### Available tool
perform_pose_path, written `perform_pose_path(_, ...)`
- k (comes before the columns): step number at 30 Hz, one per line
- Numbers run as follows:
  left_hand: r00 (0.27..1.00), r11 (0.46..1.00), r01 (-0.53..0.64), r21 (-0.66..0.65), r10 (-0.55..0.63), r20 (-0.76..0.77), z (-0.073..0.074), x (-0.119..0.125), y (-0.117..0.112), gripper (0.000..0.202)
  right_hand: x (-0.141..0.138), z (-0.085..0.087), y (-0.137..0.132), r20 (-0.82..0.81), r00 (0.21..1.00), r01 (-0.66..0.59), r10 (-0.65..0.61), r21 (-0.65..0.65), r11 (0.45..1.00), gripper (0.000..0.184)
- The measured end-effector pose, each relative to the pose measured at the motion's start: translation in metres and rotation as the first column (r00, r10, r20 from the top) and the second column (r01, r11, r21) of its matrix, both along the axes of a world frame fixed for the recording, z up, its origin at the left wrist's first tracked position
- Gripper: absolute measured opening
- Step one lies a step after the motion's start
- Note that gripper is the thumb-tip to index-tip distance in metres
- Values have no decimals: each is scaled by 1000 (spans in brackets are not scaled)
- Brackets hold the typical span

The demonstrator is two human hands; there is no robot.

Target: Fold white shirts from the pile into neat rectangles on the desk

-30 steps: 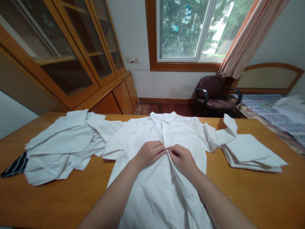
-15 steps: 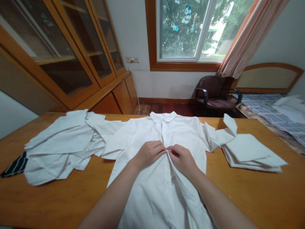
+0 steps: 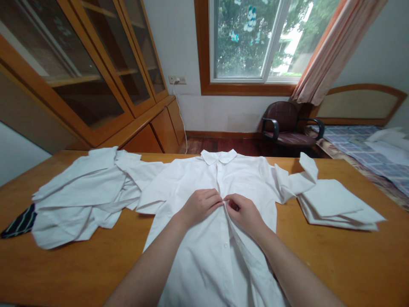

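Observation:
A white collared shirt (image 3: 198, 256) lies front side up across the table, its collar at the far edge and its sleeves spread to both sides. At mid-chest my left hand (image 3: 203, 204) pinches the front placket from the left. My right hand (image 3: 243, 211) grips the other front edge, its fingertips meeting those of the left. Whatever button sits between the fingertips is hidden. Below the hands the front hangs open, with the right panel's edge folded up, and a small button shows on the left panel.
On the left of the wooden table (image 3: 319, 264) lies a crumpled pile of white clothes (image 3: 79, 187), with a dark striped cloth (image 3: 19, 222) poking out. Folded white garments (image 3: 335, 204) rest on the right. Beyond stand a chair (image 3: 284, 121) and a glass-door cabinet (image 3: 128, 106).
Almost nothing differs. The fingers of my right hand have shifted very slightly at the placket; the shirt lies as before.

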State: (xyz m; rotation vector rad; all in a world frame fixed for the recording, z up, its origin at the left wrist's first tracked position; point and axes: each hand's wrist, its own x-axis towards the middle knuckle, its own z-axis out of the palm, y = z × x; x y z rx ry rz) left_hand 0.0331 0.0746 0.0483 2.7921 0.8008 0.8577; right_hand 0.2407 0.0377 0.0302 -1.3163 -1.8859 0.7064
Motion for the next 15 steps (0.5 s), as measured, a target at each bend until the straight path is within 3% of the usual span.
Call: perform_pose_path(15, 1000, 1000, 9, -4, -9, 1, -1, -1, 1, 19, 0, 0, -1, 11, 1000, -18, 18, -3, 1000, 5)
